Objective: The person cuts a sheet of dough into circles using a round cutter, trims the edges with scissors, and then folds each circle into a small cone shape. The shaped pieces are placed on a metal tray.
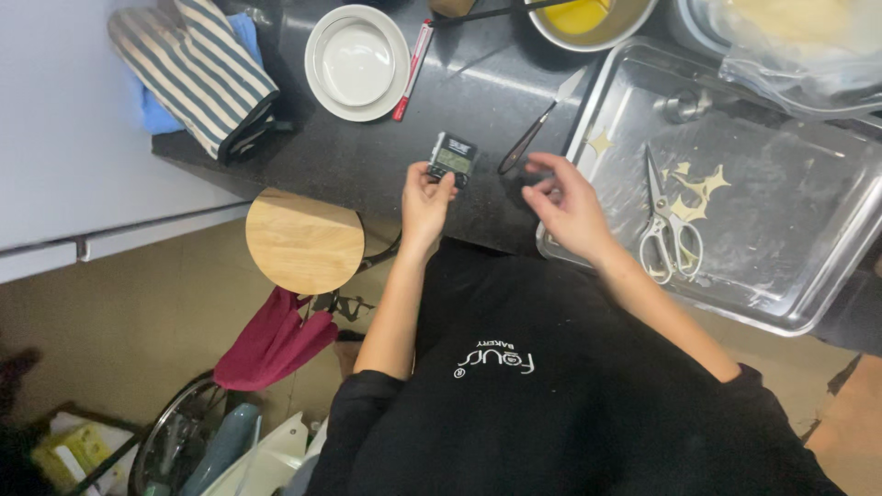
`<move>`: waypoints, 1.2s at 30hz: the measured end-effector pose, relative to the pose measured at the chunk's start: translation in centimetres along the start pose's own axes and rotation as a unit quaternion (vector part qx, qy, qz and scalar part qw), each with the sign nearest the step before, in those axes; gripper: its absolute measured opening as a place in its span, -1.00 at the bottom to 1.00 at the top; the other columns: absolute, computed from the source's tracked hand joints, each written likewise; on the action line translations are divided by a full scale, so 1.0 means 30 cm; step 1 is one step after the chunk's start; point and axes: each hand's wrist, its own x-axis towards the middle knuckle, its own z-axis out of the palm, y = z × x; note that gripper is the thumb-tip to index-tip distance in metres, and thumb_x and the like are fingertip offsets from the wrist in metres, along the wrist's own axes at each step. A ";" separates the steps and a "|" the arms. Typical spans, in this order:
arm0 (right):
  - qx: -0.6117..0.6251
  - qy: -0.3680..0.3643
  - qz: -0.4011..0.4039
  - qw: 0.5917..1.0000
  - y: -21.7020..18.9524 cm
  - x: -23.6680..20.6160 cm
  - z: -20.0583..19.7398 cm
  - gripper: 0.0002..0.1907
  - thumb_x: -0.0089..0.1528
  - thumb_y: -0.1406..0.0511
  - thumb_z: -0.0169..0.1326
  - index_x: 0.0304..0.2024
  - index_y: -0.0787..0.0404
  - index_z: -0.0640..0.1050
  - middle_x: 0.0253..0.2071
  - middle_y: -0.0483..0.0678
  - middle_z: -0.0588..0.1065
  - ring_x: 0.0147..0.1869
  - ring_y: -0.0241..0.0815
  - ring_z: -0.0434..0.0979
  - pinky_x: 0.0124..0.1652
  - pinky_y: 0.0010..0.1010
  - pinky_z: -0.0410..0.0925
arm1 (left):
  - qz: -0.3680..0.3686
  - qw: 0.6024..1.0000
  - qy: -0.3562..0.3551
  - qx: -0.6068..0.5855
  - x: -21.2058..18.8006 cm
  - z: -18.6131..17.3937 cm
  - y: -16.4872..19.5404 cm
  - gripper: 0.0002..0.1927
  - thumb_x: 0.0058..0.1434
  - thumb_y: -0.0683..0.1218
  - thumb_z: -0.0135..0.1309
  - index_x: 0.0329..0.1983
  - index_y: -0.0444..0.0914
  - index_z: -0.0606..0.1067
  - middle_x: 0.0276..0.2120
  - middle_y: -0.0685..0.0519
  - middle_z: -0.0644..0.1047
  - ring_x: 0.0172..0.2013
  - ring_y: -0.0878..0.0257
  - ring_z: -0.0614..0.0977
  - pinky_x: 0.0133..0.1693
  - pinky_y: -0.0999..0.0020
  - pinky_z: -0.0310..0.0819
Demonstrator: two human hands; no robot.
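While the left hand (425, 200) grips a small black digital timer (452, 157) by its lower edge, thumb pressed near the grey display, the device sits just above the dark speckled counter (367, 156), near its front edge. Close beside it, the right hand (562, 204) hovers empty, fingers loosely curled and half open, over the counter at the near-left corner of a metal tray (808, 230). Between the two hands, slightly farther back, lies a thin knife (537, 129) with a dark handle, angled toward the tray. Inside the tray rest a pair of pale-handled scissors (669, 220) and a few small yellow star-shaped scraps (698, 186). Farther back on the counter stand a white bowl (356, 61), a red-and-white pen-like tool (412, 70) and a bowl of yellow liquid (588, 18); a striped oven mitt (197, 69) lies at the left end. Below the counter edge stands a round wooden stool (304, 242).
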 end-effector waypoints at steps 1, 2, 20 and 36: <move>0.049 0.001 0.036 0.998 0.010 0.007 0.031 -0.38 0.26 0.41 0.17 0.33 0.20 0.26 0.16 0.04 0.41 -0.03 -0.23 0.56 -0.09 -0.43 0.46 | -0.023 0.998 -0.034 -0.049 -0.020 0.039 0.000 -0.68 0.36 -0.20 0.14 0.08 -0.35 0.31 -0.18 -0.05 0.57 -0.28 0.27 0.63 -0.22 0.39 0.57; 0.099 0.002 0.071 0.993 0.016 0.007 0.049 -0.25 0.24 0.41 0.19 0.40 0.17 0.15 0.21 0.04 0.35 -0.03 -0.25 0.55 -0.11 -0.44 0.46 | -0.046 0.992 -0.069 -0.098 -0.047 0.080 0.006 -0.68 0.37 -0.21 0.13 0.09 -0.36 0.31 -0.17 -0.04 0.57 -0.27 0.28 0.64 -0.20 0.39 0.59; 0.215 0.074 -0.042 0.973 -0.039 -0.258 -0.111 -0.12 0.20 0.53 0.23 0.49 0.26 0.11 0.29 -0.01 0.30 0.36 -0.23 0.36 0.32 -0.34 0.30 | -0.075 0.938 -0.328 -0.078 -0.279 0.339 0.180 -0.50 0.42 -0.23 -0.03 0.39 -0.46 0.24 0.06 -0.11 0.58 -0.02 0.27 0.66 -0.05 0.43 0.60; 0.227 0.100 -0.031 0.968 -0.067 -0.341 -0.155 -0.15 0.20 0.53 0.22 0.46 0.24 0.13 0.24 -0.02 0.31 0.31 -0.25 0.39 0.25 -0.39 0.34 | -0.065 0.935 -0.344 -0.063 -0.340 0.397 0.213 -0.48 0.40 -0.27 -0.03 0.39 -0.53 0.19 0.12 -0.15 0.54 0.02 0.27 0.62 -0.01 0.39 0.62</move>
